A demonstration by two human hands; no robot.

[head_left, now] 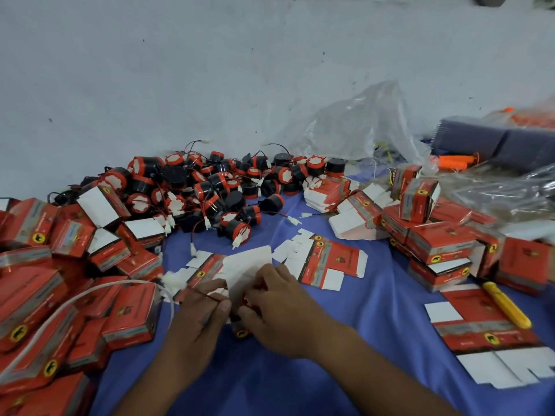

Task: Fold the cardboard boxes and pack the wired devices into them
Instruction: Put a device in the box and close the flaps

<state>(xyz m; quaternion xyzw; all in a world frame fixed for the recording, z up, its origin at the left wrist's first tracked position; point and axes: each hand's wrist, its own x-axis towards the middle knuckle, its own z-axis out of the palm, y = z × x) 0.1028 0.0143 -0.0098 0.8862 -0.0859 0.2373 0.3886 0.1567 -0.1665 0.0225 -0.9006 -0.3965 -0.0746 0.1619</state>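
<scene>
A small red cardboard box (pixel 241 331) with its white flap (pixel 249 267) raised sits between both hands on the blue cloth. My left hand (pixel 198 313) pinches a thin wire at the box's left side. My right hand (pixel 279 307) grips the box from the right, fingers curled at its opening. The device inside the box is mostly hidden. A heap of round black-and-red wired devices (pixel 210 187) lies behind. Flat unfolded boxes (pixel 327 265) lie just beyond my hands.
Closed red boxes are piled at the left (pixel 75 295) and right (pixel 441 241). A yellow utility knife (pixel 507 304) rests on flat boxes (pixel 480 331) at the right. A clear plastic bag (pixel 360 124) and a white strap (pixel 75 304) lie nearby. A pale wall stands behind.
</scene>
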